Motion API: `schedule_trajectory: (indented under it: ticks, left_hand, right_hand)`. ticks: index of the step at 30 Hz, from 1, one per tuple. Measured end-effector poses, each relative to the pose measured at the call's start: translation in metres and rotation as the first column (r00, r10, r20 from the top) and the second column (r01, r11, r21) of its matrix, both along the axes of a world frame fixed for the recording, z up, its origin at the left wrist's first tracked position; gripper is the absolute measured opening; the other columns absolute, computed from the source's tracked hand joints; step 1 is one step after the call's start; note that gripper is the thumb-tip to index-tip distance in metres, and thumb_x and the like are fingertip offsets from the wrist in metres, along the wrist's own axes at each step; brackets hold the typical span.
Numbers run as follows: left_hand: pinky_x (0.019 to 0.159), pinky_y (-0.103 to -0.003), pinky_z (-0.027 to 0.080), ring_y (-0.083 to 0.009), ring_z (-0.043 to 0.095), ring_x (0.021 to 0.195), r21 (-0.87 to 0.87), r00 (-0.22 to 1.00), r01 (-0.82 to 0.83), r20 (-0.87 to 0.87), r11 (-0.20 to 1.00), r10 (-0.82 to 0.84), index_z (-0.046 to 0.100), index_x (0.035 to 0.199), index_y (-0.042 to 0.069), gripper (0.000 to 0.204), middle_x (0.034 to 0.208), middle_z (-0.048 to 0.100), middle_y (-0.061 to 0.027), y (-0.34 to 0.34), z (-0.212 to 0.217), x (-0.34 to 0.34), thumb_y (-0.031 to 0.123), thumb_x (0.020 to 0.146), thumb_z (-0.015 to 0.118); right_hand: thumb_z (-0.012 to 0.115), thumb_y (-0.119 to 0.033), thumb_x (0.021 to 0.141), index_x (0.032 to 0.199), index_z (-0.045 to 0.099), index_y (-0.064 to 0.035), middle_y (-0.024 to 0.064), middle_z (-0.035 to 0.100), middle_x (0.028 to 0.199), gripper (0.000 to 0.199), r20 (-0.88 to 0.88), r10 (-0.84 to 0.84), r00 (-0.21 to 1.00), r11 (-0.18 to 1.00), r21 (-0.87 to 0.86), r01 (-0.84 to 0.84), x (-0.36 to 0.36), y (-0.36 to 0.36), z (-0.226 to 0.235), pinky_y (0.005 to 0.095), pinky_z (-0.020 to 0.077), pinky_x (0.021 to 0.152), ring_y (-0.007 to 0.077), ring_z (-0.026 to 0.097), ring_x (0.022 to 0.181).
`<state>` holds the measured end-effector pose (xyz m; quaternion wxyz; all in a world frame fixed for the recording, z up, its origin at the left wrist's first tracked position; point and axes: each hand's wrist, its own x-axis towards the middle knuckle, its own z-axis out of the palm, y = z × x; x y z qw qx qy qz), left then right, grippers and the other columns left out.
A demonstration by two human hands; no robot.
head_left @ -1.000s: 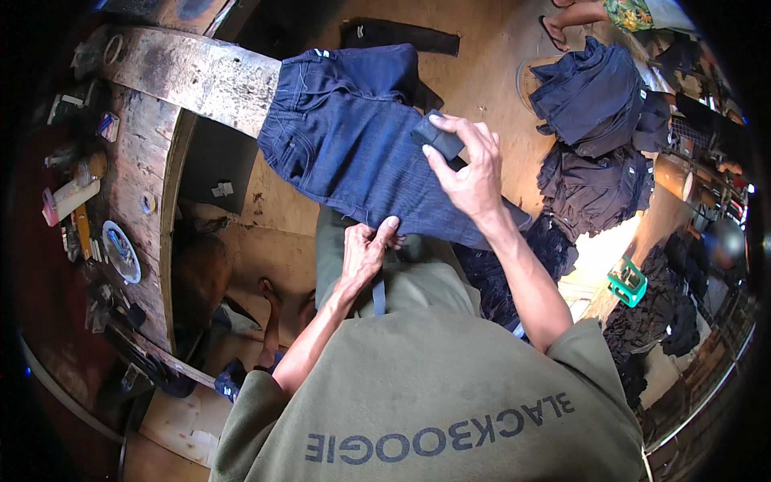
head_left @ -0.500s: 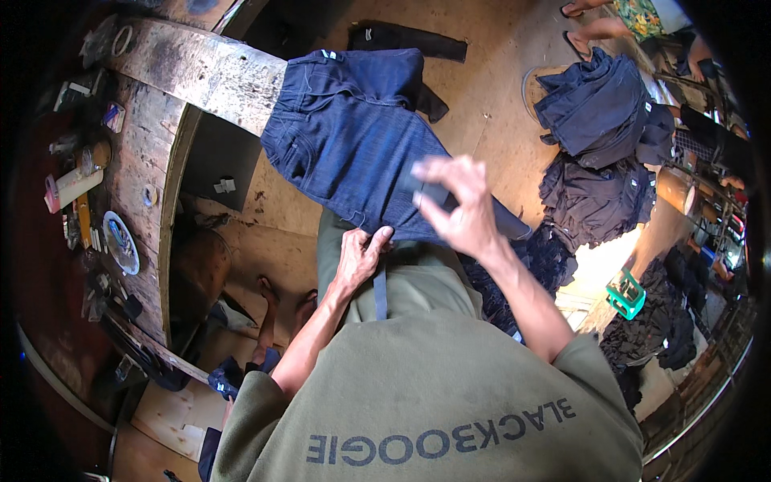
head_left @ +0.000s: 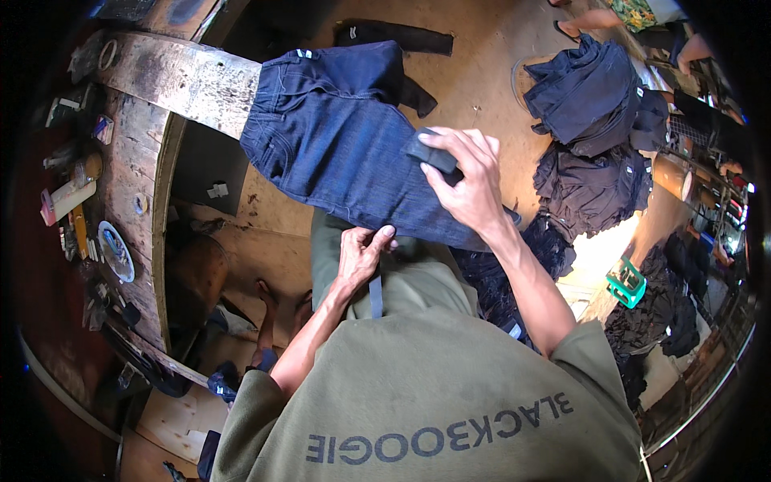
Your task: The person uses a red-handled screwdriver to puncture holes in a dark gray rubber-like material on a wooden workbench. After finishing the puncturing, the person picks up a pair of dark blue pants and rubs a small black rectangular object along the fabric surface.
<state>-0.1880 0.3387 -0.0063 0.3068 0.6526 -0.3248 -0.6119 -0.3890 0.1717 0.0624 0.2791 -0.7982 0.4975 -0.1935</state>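
A pair of dark blue denim trousers (head_left: 337, 153) with a gathered elastic waist lies stretched over a wooden board, one leg reaching toward my lap. My left hand (head_left: 363, 255) pinches the near edge of that leg between thumb and fingers. Over the lower part of the leg, my right hand (head_left: 470, 177) grips a small dark block (head_left: 430, 151) between thumb and fingertips. The block looks like a sanding block, though its kind is not certain. Whether its underside touches the cloth I cannot tell.
The board (head_left: 185, 80) juts from a worn wooden bench (head_left: 136, 145) at left, which carries a round dish (head_left: 116, 251) and small tools. Piles of dark garments (head_left: 590, 96) lie at right, near a green plastic stool (head_left: 626, 283). Another person's legs (head_left: 590, 22) show at the far right.
My right hand has moved slightly, and the block, blurred before, now shows clearly in its fingers. My left hand keeps its hold on the trousers; the whole view has shifted a little.
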Motion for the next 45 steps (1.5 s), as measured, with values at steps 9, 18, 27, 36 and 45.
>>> schedule_trajectory:
  ticks: [9, 18, 27, 36, 45]
  left_hand:
    - [0.065, -0.039, 0.050, -0.0213, 0.065, 0.066, -0.075, 0.987, 0.102, 0.134, 0.992, -0.092, 0.074, 0.079, -0.002, 0.044, 0.071, 0.070, -0.0136, 0.015, -0.006, 0.010, 0.033, 0.105, 0.074]
    - [0.066, -0.040, 0.051, -0.0194, 0.064, 0.065, 0.008, 0.978, 0.195, 0.078, 0.981, -0.195, 0.077, 0.082, -0.006, 0.053, 0.069, 0.070, -0.0167, 0.005, -0.010, 0.018, 0.041, 0.106, 0.073]
    - [0.089, -0.037, 0.053, -0.0176, 0.062, 0.095, -0.034, 0.914, -0.296, 0.279, 0.955, 0.293, 0.068, 0.119, 0.004, 0.049, 0.100, 0.065, -0.0040, -0.002, 0.012, 0.107, 0.044, 0.097, 0.085]
    - [0.121, -0.068, 0.032, -0.0511, 0.039, 0.143, -0.155, 0.493, 0.123, 0.867, 0.980, 0.076, 0.049, 0.156, 0.002, 0.112, 0.149, 0.039, -0.0326, -0.152, 0.019, 0.201, 0.061, 0.074, 0.097]
    - [0.059, -0.027, 0.048, -0.0120, 0.056, 0.065, -0.073, 0.948, 0.008, -0.317, 0.997, -0.031, 0.054, 0.143, 0.006, 0.036, 0.121, 0.070, -0.0122, -0.175, 0.073, 0.239, 0.014, 0.110, 0.064]
  right_hand:
    - [0.085, -0.011, 0.081, 0.118, 0.077, -0.0156, 0.0018, 0.075, 0.130, 0.038, 0.025, -0.005, 1.000, 0.999, -0.048, 0.006, 0.018, -0.010, 0.018, 0.0467, 0.0418, 0.102, 0.0259, 0.065, 0.116]
    - [0.082, -0.009, 0.083, 0.121, 0.075, -0.0146, 0.0030, 0.075, 0.129, 0.040, -0.029, 0.014, 0.999, 0.997, -0.073, -0.016, 0.021, -0.005, 0.021, 0.0458, 0.0427, 0.099, 0.0276, 0.065, 0.114]
    - [0.070, 0.002, 0.081, 0.137, 0.060, -0.0042, 0.0151, 0.067, 0.133, 0.056, 0.410, -0.622, 0.667, 0.768, 0.483, 0.420, -0.027, 0.124, 0.007, 0.0455, 0.0553, 0.109, 0.0306, 0.071, 0.121]
    - [0.083, -0.052, 0.097, 0.104, 0.068, -0.0141, -0.0006, 0.067, 0.100, 0.041, -0.014, -0.866, -0.499, -0.056, 0.996, 0.070, -0.025, 0.194, -0.051, 0.0488, 0.0606, 0.078, 0.0233, 0.068, 0.090]
    - [0.085, -0.029, 0.100, 0.091, 0.070, -0.0081, 0.0054, 0.071, 0.084, 0.028, 0.307, -0.800, -0.516, -0.075, 0.802, 0.593, -0.022, 0.173, -0.068, 0.0366, 0.0607, 0.058, 0.0183, 0.068, 0.065]
